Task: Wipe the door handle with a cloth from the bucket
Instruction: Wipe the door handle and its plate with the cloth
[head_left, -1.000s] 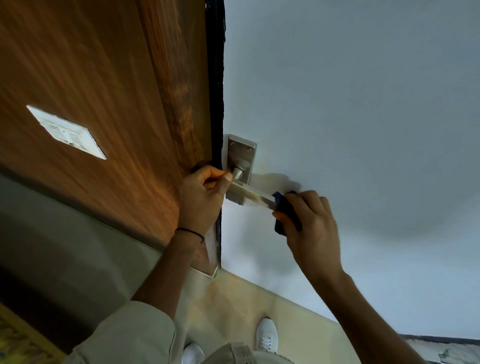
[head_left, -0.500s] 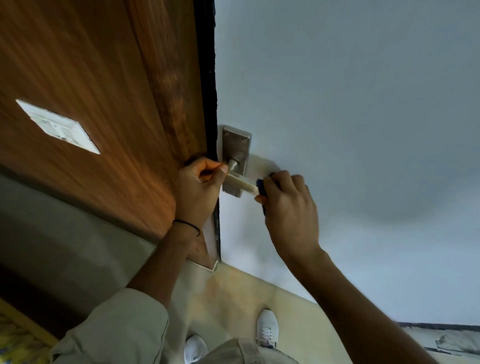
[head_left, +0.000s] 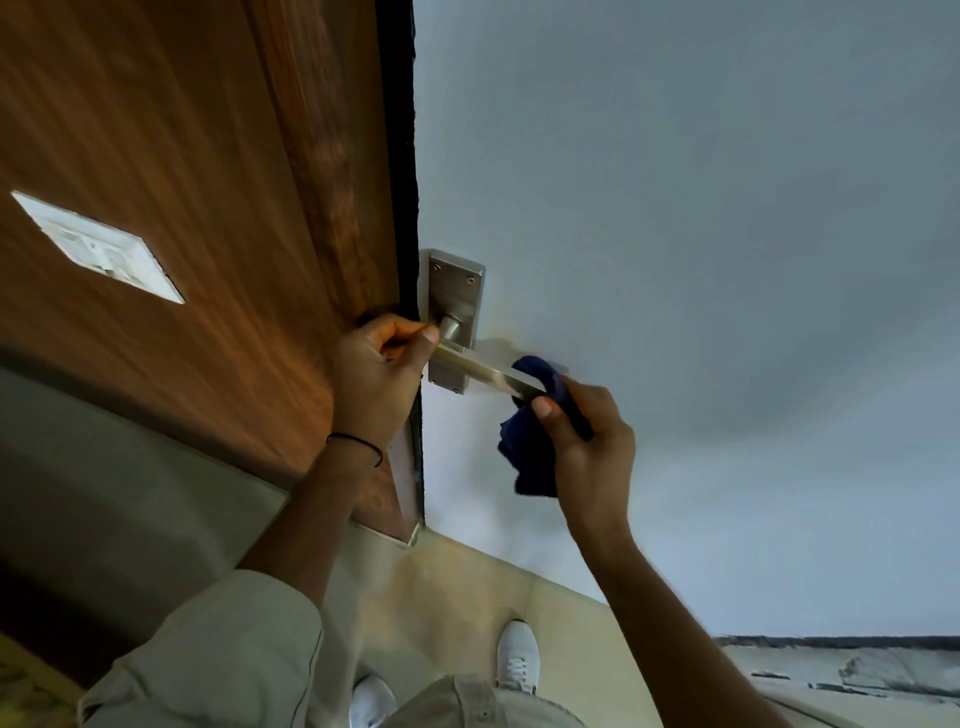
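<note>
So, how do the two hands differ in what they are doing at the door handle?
The left hand pinches the door handle bare near its pivot; the right hand holds a blue cloth at the lever's free end. The left wrist wears a thin black band; the right wrist is bare. Both touch the same lever.

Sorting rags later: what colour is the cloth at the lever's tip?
Dark blue cloth, head view.

No legible text, label, brand, number or sign was found in the head view. The white switch plate (head_left: 98, 248) at the left of the frame showed only blurred markings, unreadable. The metal handle plate (head_left: 453, 291) at centre carried screws but no lettering. The white shoes (head_left: 517, 656) at the bottom showed no readable mark.
</note>
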